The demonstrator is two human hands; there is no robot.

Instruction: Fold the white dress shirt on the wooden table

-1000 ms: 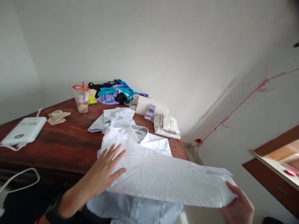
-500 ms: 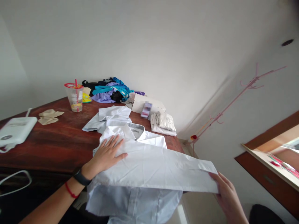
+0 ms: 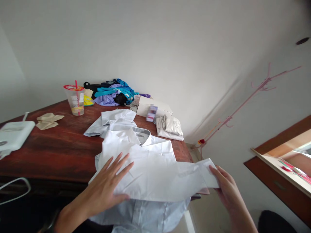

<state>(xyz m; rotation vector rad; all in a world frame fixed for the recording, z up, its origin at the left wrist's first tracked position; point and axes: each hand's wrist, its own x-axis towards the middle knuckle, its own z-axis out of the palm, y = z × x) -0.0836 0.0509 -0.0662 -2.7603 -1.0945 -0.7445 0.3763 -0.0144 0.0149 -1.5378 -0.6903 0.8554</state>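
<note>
"Right grip (image 3: 225,183): what has it got?"

"It pinches the sleeve end (image 3: 207,173) of a white shirt (image 3: 148,174). Left grip (image 3: 107,186) is unclenched and splayed over the shirt's front; whether it presses, I can't tell."

"Underneath?"

"Dark red worktop (image 3: 60,153). The shirt lies across its near edge, collar at the far end, lower part hanging over."

"What else sits on it?"

"Heap of coloured clothes (image 3: 110,93) at the back, then a pale box (image 3: 143,106) with folded beige cloth (image 3: 171,128) just beside it."

"And the cup (image 3: 73,100)?"

"Clear, red straw (image 3: 77,89), left of the heap."
</note>
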